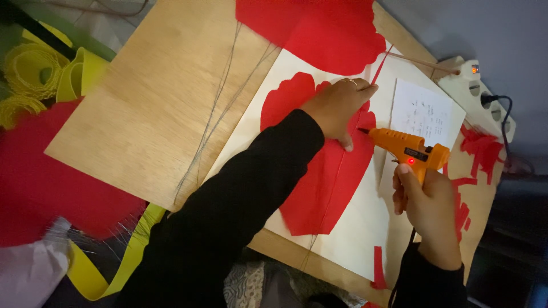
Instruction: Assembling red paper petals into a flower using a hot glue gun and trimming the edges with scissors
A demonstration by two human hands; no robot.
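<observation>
Plywood board [154, 97] covers the desk, where the left hand [337, 108] presses flat a red petal [325, 188] at centre while the right hand [428, 199], at four o'clock, its grip clenched on the glue gun [408, 149], aims the nozzle at the petal's edge, judged mid-gluing, needing a steady bead.

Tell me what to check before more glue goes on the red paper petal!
1. Left hand pressing the red petal flat: ok, the palm and fingers rest on its top part.
2. Right hand gripping the orange glue gun: ok, a finger is at the trigger.
3. Glue gun on: ok, a small red light glows on its body.
4. Nozzle away from the left thumb: not ok, the tip points right beside it.
5. Thin wire lying along the petal's middle: ok, a fine line runs down it.
6. Glue coming out of the nozzle: cannot tell, too small to see.
</observation>
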